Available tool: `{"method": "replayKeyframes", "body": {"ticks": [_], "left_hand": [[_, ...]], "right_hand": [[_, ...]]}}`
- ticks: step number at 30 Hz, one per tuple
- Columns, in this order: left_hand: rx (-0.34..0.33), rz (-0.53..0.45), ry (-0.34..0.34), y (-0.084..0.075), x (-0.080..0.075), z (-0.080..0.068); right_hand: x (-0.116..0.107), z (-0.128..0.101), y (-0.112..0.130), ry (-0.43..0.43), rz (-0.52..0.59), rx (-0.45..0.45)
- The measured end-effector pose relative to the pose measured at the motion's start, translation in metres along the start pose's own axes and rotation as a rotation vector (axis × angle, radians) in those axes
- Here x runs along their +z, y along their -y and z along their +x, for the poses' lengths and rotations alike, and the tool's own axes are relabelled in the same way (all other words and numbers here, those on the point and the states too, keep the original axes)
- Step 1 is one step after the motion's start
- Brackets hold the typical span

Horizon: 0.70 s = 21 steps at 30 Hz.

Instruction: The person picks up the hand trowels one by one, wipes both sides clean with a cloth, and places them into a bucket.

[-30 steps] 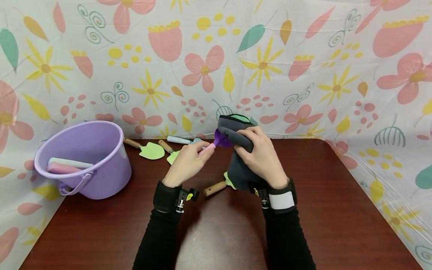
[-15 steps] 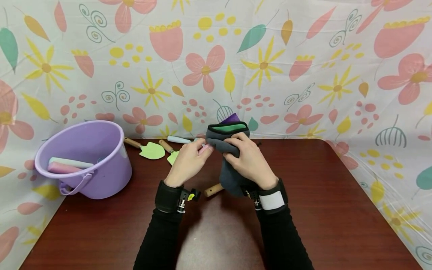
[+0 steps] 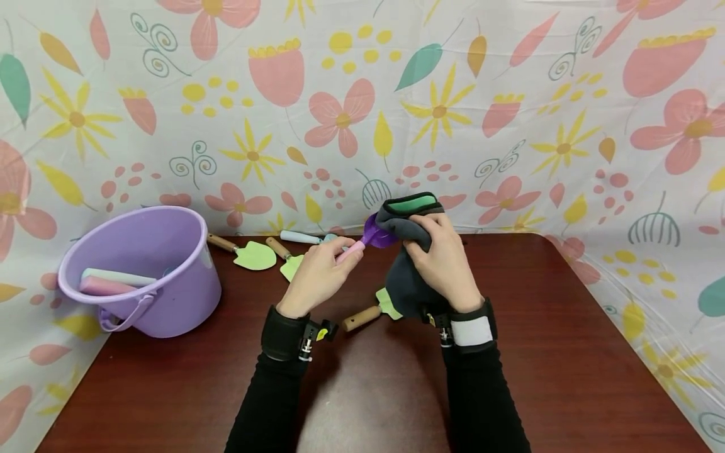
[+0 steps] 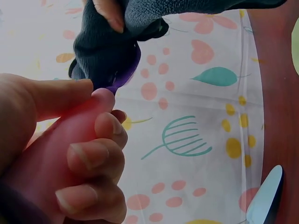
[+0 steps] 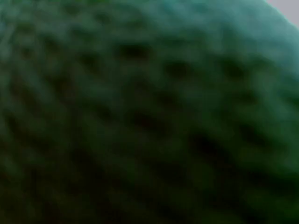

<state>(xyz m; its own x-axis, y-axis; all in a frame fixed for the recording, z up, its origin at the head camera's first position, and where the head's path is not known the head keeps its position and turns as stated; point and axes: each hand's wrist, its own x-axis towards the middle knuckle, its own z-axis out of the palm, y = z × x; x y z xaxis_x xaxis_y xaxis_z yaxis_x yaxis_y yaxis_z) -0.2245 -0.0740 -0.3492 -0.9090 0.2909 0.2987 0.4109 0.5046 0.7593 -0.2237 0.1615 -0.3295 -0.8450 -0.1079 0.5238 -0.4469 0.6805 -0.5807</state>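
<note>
The left hand (image 3: 318, 275) curls its fingers around the pink handle of a small purple trowel (image 3: 375, 234), raised above the table (image 3: 566, 352). Against the trowel's blade, the right hand (image 3: 444, 264) bunches a dark grey cloth (image 3: 404, 286) tight in its fingers. Below the cloth lies a wooden-handled green trowel (image 3: 368, 311); far to the left stands a purple bucket (image 3: 170, 283).

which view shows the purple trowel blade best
Head view: the purple trowel blade pokes out beside the grey cloth. Left wrist shows only a purple sliver under the cloth; right wrist shows blurred dark fabric, no blade.
</note>
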Motion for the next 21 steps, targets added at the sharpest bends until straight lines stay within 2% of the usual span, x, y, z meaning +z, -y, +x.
{"method": "replayKeyframes", "body": {"ticks": [6,8,10,12,17,21], "left_hand": [[0.029,-0.075,-0.006,0.0,-0.002,0.001],[0.02,-0.1,0.004,0.0,-0.003,0.001],[0.007,-0.124,0.016,-0.001,-0.003,0.001],[-0.004,-0.13,0.024,-0.002,-0.004,0.001],[-0.004,-0.121,0.039,-0.003,-0.004,0.001],[0.011,-0.128,0.046,-0.002,-0.003,0.0]], "right_hand": [[-0.012,0.002,-0.007,-0.21,0.064,0.087],[-0.014,0.002,-0.01,-0.268,0.12,0.148],[-0.015,0.003,-0.013,-0.29,0.192,0.205],[-0.015,0.003,-0.016,-0.261,0.289,0.237],[-0.008,0.005,-0.022,-0.083,0.557,0.267],[0.0,0.005,-0.025,0.011,0.711,0.288]]}}
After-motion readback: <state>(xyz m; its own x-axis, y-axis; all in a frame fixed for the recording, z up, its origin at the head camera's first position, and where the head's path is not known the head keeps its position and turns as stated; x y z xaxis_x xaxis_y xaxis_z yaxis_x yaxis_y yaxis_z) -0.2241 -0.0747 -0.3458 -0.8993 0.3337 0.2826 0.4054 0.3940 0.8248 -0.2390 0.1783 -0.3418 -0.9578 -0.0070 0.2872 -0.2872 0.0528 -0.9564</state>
